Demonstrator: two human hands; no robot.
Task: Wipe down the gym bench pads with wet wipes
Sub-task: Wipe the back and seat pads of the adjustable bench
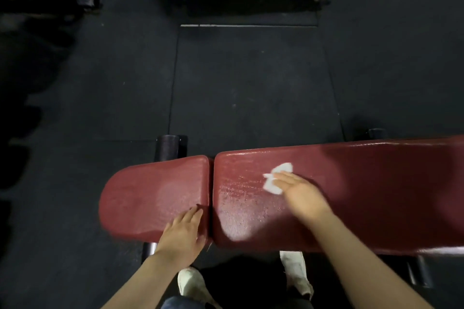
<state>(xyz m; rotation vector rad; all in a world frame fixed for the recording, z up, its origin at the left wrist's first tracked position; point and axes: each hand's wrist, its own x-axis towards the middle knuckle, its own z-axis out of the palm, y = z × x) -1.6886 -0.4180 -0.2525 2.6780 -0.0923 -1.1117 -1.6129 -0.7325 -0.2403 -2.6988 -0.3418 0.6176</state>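
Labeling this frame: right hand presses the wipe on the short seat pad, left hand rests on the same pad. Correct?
Not quite. In the head view the right hand presses the wet wipe on the long back pad, not the short seat pad. The left hand does rest on the seat pad.

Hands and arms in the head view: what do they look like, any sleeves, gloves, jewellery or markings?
Both forearms are bare up to the bottom edge of the picture; no sleeve shows. The left hand and right hand wear no gloves, and no watch, ring or wristband can be seen. The right hand is motion-blurred, so fine marks cannot be ruled out there.
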